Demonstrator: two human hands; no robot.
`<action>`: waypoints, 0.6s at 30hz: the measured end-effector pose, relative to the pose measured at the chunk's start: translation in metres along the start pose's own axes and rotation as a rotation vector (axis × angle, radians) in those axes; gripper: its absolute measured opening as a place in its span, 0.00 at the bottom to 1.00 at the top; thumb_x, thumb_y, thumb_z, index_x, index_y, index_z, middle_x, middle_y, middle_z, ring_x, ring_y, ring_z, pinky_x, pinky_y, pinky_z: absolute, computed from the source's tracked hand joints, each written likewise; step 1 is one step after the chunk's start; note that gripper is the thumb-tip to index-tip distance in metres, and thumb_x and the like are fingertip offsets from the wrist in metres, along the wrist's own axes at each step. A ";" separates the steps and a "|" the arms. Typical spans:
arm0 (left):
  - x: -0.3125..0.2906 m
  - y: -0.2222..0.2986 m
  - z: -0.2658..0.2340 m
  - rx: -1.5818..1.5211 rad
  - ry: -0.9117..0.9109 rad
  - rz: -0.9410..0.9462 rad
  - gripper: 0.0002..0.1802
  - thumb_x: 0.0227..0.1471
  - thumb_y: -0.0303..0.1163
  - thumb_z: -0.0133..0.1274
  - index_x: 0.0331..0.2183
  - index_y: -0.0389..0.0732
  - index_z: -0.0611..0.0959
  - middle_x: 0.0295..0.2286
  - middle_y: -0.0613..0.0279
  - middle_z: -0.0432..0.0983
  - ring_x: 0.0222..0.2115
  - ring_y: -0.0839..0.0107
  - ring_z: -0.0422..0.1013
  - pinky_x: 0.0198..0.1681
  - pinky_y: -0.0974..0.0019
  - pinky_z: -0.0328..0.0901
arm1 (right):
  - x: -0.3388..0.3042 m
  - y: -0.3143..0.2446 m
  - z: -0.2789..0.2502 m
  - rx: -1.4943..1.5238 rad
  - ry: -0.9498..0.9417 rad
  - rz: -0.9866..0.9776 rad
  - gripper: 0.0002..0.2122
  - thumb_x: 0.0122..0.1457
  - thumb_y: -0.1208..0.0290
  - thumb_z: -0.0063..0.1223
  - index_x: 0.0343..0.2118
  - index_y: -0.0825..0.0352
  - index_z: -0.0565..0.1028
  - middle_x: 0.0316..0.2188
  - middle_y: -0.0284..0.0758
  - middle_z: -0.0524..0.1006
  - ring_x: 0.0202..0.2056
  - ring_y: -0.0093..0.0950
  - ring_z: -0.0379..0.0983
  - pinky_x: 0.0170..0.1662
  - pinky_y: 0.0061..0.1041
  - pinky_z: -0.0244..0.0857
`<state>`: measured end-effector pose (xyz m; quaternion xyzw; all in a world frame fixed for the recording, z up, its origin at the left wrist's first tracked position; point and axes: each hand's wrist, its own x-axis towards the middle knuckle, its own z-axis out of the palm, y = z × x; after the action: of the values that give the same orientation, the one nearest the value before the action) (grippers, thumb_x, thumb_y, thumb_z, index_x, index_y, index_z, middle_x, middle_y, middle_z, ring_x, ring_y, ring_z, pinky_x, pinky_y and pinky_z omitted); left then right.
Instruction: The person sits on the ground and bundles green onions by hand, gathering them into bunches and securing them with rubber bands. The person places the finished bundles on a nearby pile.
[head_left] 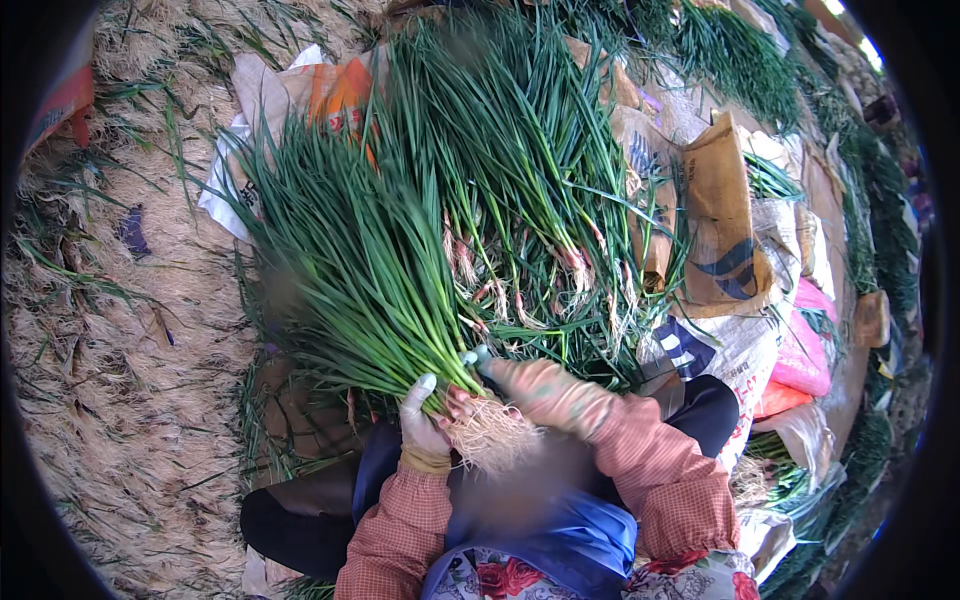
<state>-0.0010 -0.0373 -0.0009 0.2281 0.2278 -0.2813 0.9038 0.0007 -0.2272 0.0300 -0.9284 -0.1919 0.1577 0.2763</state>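
Observation:
A big bunch of spring onions (400, 310), with long green leaves, pinkish stem bases and pale stringy roots, lies slanted in front of me. My left hand (424, 425), in a light glove, is closed round its stems just above the roots. From the other side, my right hand (525, 385), in a stained glove with bluish-green fingertips, presses its fingers on the same stems. The roots hang over my lap. Beyond it lies a pile of loose spring onions (520, 150), their reddish bases and roots toward me.
Pale, dry root litter (120, 390) covers the ground to my left. On my right are a brown sack (715, 220), a white printed sack (735, 350) and a pink bag (805, 350). An orange-printed sack (345, 90) lies under the leaves. More greens (740, 65) lie at the far right.

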 end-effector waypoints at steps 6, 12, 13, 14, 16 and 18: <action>-0.016 0.004 -0.010 -0.059 -0.088 0.021 0.28 0.51 0.41 0.44 0.44 0.23 0.74 0.38 0.41 0.75 0.40 0.49 0.73 0.45 0.53 0.69 | 0.043 0.021 0.003 1.165 -0.127 0.344 0.37 0.58 0.52 0.52 0.65 0.57 0.46 0.35 0.34 0.76 0.23 0.21 0.72 0.24 0.20 0.69; -0.027 0.017 -0.028 -0.075 -0.151 -0.050 0.29 0.51 0.43 0.44 0.45 0.26 0.72 0.34 0.45 0.76 0.36 0.49 0.72 0.42 0.50 0.68 | 0.048 0.007 0.018 1.365 -0.473 0.181 0.14 0.63 0.57 0.46 0.35 0.65 0.72 0.24 0.25 0.72 0.22 0.15 0.64 0.26 0.14 0.60; -0.027 0.017 -0.029 -0.075 -0.163 -0.063 0.28 0.51 0.43 0.44 0.45 0.27 0.71 0.35 0.45 0.75 0.37 0.49 0.72 0.43 0.49 0.67 | 0.046 0.010 0.013 1.290 -0.464 0.154 0.13 0.63 0.58 0.47 0.33 0.65 0.72 0.23 0.25 0.72 0.22 0.16 0.64 0.26 0.16 0.61; -0.026 0.013 -0.037 -0.060 -0.100 -0.036 0.28 0.51 0.42 0.47 0.48 0.31 0.69 0.38 0.45 0.73 0.40 0.50 0.71 0.45 0.47 0.67 | 0.048 0.019 0.024 1.019 -0.260 -0.077 0.10 0.62 0.63 0.50 0.32 0.66 0.72 0.24 0.26 0.74 0.23 0.22 0.66 0.28 0.22 0.64; -0.024 0.011 -0.037 -0.047 -0.148 -0.035 0.27 0.50 0.41 0.48 0.49 0.34 0.68 0.39 0.45 0.73 0.42 0.50 0.70 0.47 0.45 0.66 | 0.054 0.042 0.006 0.251 -0.037 -0.136 0.08 0.60 0.67 0.51 0.33 0.67 0.73 0.26 0.32 0.77 0.27 0.30 0.72 0.33 0.28 0.67; -0.029 0.012 -0.032 -0.131 -0.214 -0.084 0.29 0.50 0.41 0.48 0.50 0.34 0.67 0.41 0.43 0.72 0.44 0.49 0.69 0.50 0.45 0.63 | 0.059 0.052 0.012 0.287 0.222 0.043 0.09 0.60 0.66 0.52 0.32 0.68 0.74 0.25 0.35 0.77 0.27 0.31 0.74 0.32 0.29 0.67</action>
<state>-0.0241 0.0004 -0.0070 0.1276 0.1571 -0.3262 0.9234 0.0613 -0.2361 -0.0206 -0.8951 -0.1157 0.0860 0.4218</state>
